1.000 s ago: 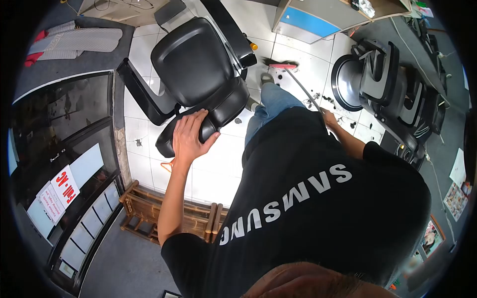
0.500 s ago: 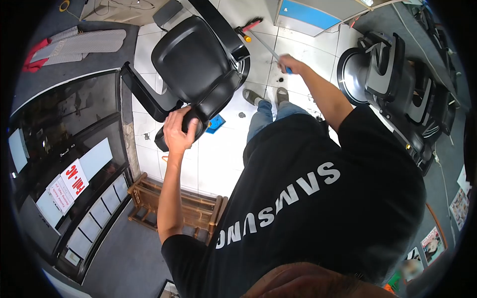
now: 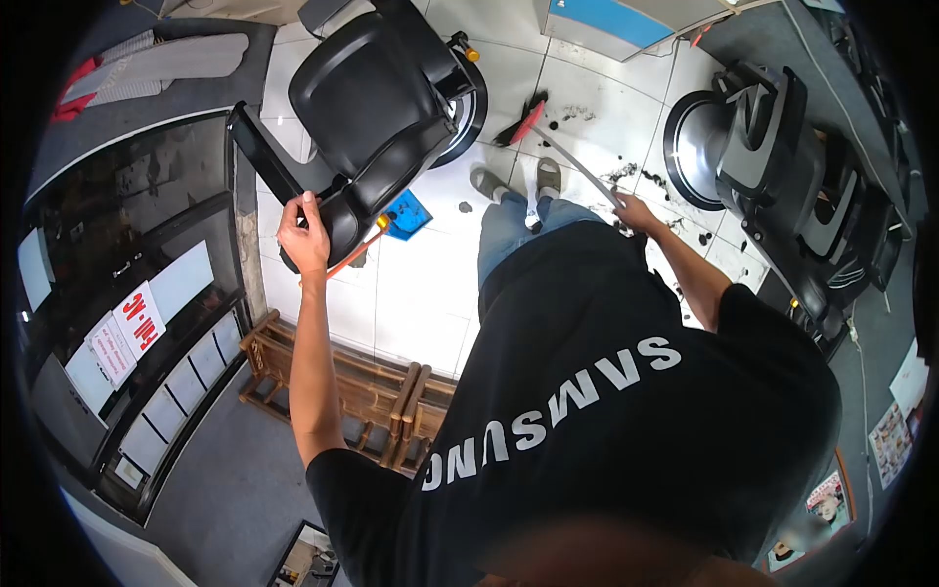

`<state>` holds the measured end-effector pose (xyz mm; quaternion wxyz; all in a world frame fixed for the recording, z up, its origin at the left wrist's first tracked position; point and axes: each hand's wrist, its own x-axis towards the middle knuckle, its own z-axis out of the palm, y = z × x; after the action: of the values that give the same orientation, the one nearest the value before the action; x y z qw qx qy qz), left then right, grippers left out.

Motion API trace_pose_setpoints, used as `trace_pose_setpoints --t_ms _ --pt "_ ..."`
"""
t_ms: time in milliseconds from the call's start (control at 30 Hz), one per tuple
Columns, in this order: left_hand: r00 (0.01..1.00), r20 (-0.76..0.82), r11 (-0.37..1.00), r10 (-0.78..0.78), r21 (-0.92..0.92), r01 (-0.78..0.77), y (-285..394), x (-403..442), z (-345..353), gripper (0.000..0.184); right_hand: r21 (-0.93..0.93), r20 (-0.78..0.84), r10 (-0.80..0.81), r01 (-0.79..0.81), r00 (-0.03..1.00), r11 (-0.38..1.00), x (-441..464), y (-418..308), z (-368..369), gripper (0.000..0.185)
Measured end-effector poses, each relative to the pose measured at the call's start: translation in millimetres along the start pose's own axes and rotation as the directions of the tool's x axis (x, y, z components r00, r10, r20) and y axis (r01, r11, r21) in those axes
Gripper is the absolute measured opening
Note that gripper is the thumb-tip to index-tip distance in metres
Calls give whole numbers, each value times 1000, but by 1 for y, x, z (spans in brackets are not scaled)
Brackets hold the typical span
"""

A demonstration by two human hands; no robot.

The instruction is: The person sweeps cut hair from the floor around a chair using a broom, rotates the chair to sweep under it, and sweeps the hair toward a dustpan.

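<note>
My right hand [image 3: 638, 212] is closed round the grey handle of a broom [image 3: 577, 164]. The broom's red head, with dark bristles, rests on the tiled floor ahead of my feet. My left hand [image 3: 305, 237] grips the headrest of a black barber chair [image 3: 367, 93] at the left, its fingers bent over the edge. Just beyond that headrest lies a blue dustpan [image 3: 409, 215] with an orange handle, partly hidden by the chair. Dark hair clippings [image 3: 653, 178] are scattered over the floor, mostly near my right hand and past the broom head.
Another barber chair [image 3: 782, 166] with a round metal base stands at the right. A bamboo bench [image 3: 391, 401] is behind on the left, near glass doors [image 3: 127, 284]. A cabinet with a blue panel [image 3: 611, 24] stands at the far side.
My right hand has drawn back toward my body, and the broom head has come nearer my feet. The chair has turned slightly, its headrest moving left with my left hand. More of the dustpan shows.
</note>
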<state>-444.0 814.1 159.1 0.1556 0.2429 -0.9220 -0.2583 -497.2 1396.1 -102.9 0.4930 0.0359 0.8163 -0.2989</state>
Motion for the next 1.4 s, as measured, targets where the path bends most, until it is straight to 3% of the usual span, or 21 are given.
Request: trace_pose_setpoints --t_ms 67,167,233,267,300,367,533,633,667,733,833,1033,1167,1267,1400 --pt "1000 10 1000 5 -10 -5 1 0 0 34 11 -10 7 -7 1000 1000 -14 10 -7 51" --pt "999 40 1000 7 9 -8 7 1 -2 36 -160 -126 -149 128 981 979 1 -28 -20 54" --pt "999 47 1000 -1 21 0 7 0 -3 37 -314 -253 -375 291 892 904 69 -38 -12 59" --pt "999 48 1000 -5 26 4 7 0 -3 37 -250 -251 -330 269 910 930 93 -63 -15 62" --pt "999 53 1000 -6 29 5 8 0 -4 38 -129 -137 -107 89 985 988 82 -123 -36 62" --pt "998 58 999 -9 35 7 9 -1 -4 39 -97 -181 -114 97 977 990 124 -162 -37 59" --pt "997 73 1000 -21 3 21 4 0 -3 40 -427 -244 -380 253 892 868 150 -138 40 54" --pt "998 58 999 -37 -10 38 3 -3 -2 40 -453 -59 -286 230 956 861 76 -111 60 58" --pt "997 55 999 -50 11 50 10 -2 -5 40 -478 -3 -277 242 961 844 46 -116 46 45" --pt "999 31 999 -10 33 9 4 -1 -4 39 -273 89 -46 69 995 960 34 -101 23 41" --pt "999 42 999 -30 -17 31 -1 -1 -3 38 -255 109 -67 93 992 963 -17 -112 -7 52" --pt "998 50 999 -45 7 44 0 -1 -3 40 -168 270 -233 284 934 944 -61 -170 3 56" --pt "999 33 1000 -16 -7 16 -3 -2 -1 41 -260 460 -339 490 821 832 37 -177 78 51" --pt "999 36 999 5 46 -7 -1 -2 -3 42 -344 494 -328 528 805 777 113 -162 135 52" --pt "999 40 999 -30 43 28 5 -4 -4 41 -470 536 -355 620 766 628 142 -100 106 52"
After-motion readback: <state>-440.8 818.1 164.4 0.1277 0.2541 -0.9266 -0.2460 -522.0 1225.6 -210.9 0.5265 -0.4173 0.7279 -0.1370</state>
